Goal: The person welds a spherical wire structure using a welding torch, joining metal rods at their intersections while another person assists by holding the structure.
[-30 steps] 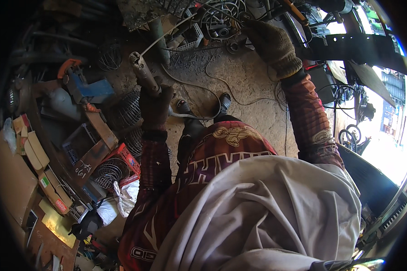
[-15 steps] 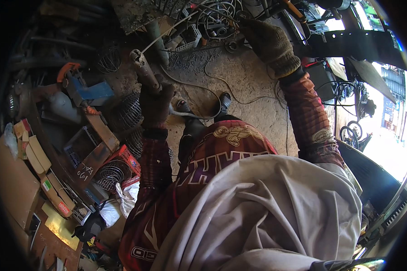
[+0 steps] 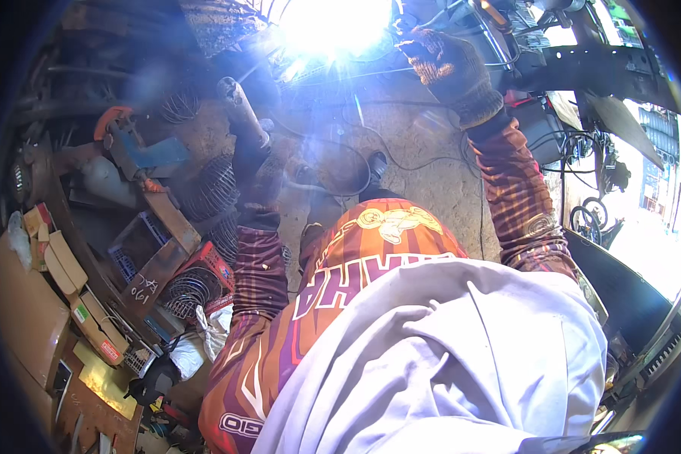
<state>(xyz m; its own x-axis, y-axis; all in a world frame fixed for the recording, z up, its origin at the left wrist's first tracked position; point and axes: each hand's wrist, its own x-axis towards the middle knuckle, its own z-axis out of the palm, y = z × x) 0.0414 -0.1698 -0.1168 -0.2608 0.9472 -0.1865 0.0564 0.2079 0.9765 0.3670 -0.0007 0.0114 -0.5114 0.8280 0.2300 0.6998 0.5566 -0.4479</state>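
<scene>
Plainly, I see white glare [image 3: 334, 26] far off, nearer the right hand [image 3: 461, 82], whose grip I cannot tell. My left hand [image 3: 257, 175] clasps a tubular holder [image 3: 244, 112], long axis pointing far and slightly left; its thin rod [image 3: 252, 69] slants far-right, glareward.

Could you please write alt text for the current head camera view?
Dazzling white light fills the top centre; in a cluttered workshop, a gloved left hand grips a cylindrical tool, with the gloved right hand beside the glare.
</scene>
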